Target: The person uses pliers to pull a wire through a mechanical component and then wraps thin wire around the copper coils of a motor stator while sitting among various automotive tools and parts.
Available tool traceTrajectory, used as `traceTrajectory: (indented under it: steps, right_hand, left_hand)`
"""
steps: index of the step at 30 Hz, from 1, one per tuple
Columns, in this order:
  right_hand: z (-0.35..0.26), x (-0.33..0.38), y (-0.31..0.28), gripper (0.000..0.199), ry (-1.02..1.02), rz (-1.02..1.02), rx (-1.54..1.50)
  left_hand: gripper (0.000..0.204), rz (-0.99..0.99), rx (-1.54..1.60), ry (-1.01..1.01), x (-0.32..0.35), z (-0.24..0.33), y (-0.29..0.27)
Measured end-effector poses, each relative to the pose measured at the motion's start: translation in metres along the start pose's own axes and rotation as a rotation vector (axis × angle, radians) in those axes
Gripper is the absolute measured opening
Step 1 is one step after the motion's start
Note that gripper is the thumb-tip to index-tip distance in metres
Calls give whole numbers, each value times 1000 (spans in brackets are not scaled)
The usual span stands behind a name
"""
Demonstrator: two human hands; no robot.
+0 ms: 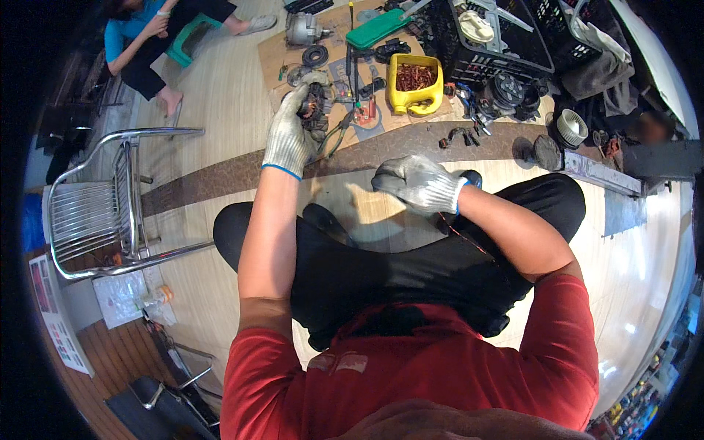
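**A:** Ok so where's your copper-wound part (317,108), and what are your hands doing?
**B:** It's in your left hand (286,132), over the near left part of that cardboard sheet (273,55). Your gloved fingers are wrapped around its side; can't tell if it also rests on anything. Your right hand (419,183) is off by itself above your lap, fingers curled in. Can't tell if they're pinching something. There's a thin reddish wire (469,240) hanging just below that wrist.
**A:** Looks kinda crowded around you, ngl.
**B:** Yeah, pliers (338,137) lie right beside the part, on your right-hand side of it. The yellow jug (395,97) full of copper scraps (416,77) stands farther right, with a small red piece (371,108) between. A black ring (315,55) and a metal housing (301,31) sit just beyond the part, and black crates (458,64) block the far right.
**A:** And to your left?
**B:** Metal chair (132,196) near your knee, plus a seated person (139,37) by a green stool (180,48), well apart from your work.
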State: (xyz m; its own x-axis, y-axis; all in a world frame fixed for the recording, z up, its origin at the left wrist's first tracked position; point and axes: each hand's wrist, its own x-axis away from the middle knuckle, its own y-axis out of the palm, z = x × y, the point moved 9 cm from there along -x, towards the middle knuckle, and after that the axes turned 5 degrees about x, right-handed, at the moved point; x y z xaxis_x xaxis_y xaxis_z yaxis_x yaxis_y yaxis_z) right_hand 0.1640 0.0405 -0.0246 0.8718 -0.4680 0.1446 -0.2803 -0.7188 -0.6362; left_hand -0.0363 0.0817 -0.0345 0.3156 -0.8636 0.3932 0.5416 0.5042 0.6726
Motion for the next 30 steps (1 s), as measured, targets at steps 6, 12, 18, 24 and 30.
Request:
traceTrajectory:
  steps: [6, 12, 18, 24, 30]
  right_hand:
    - [11, 2, -19, 62, 159, -99, 195]
    - [-17, -12, -41, 39, -151, 222, 125]
    - [-6, -20, -29, 22, 101, 58, -352]
    - [7, -7, -68, 35, 275, 203, -417]
    - [26, 1, -92, 26, 214, 212, -71]
  left_hand:
    - [24, -46, -267, 36, 14, -9, 19]
    - [34, -111, -469, 111, 12, -27, 24]
    - [44, -125, -679, 196, 13, -27, 26]
    - [52, -133, -1048, 347, 25, -11, 38]
    - [44, -217, -745, 123, 27, -10, 43]
